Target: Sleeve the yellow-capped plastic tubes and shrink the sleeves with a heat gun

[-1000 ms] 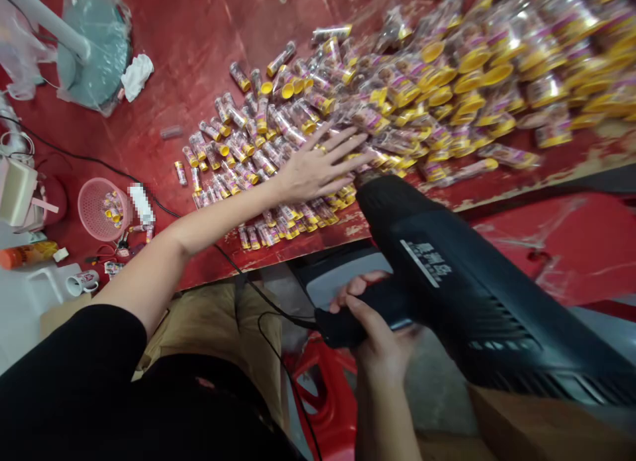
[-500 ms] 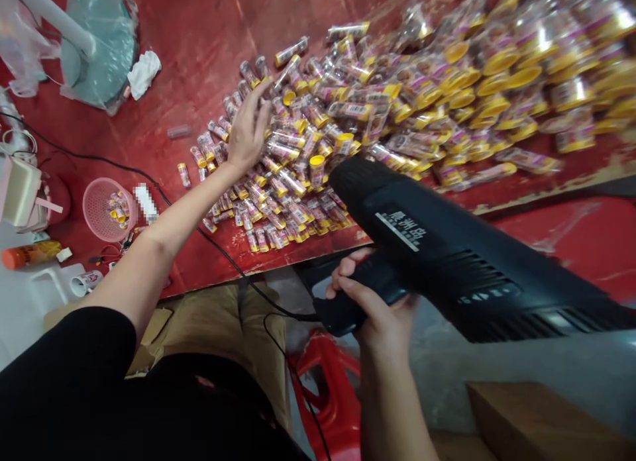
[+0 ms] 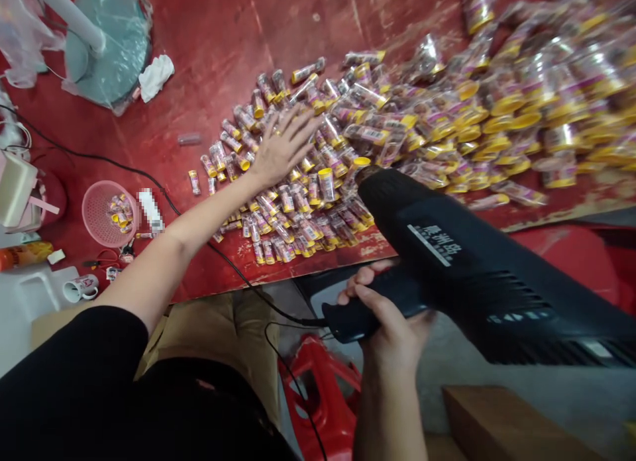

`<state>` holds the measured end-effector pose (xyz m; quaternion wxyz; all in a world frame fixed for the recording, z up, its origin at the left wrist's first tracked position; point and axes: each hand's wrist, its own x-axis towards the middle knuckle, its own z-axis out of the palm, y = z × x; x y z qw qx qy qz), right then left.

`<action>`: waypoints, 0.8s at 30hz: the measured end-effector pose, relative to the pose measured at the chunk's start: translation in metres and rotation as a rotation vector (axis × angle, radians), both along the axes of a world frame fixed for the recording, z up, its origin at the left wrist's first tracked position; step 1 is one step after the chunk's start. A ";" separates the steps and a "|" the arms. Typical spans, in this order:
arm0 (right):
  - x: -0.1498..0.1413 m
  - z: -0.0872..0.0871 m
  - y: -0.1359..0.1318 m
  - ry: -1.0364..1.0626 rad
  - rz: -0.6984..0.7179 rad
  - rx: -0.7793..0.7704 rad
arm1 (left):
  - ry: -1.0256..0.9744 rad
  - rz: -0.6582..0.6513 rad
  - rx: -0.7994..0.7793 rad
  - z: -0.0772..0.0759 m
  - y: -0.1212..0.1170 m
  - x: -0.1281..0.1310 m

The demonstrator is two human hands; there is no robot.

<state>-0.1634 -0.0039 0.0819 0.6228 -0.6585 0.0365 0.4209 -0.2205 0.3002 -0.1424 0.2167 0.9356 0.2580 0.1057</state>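
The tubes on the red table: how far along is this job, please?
Hard to say exactly. Done: some tubes lie in the pink basket. In hand: the right hand holds a heat gun by the tubes; the left hand is spread on them. Left: the large heap beyond.

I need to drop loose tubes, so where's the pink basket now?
Head view: the pink basket sits on the left of the red tabletop, above the left forearm, with a white mug below it.
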 end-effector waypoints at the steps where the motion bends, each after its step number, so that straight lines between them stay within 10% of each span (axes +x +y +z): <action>1: 0.001 -0.001 0.003 0.000 0.006 -0.004 | -0.017 0.026 -0.014 -0.007 0.015 -0.005; 7: -0.003 0.003 0.018 0.094 0.099 -0.024 | -0.094 0.175 -0.160 -0.004 0.061 -0.037; 16: -0.027 0.003 0.036 0.150 0.267 -0.071 | -0.096 0.349 -0.137 0.063 0.011 -0.130; 24: -0.027 -0.001 0.085 0.066 0.170 -0.001 | 0.032 0.029 -0.196 0.035 0.022 -0.092</action>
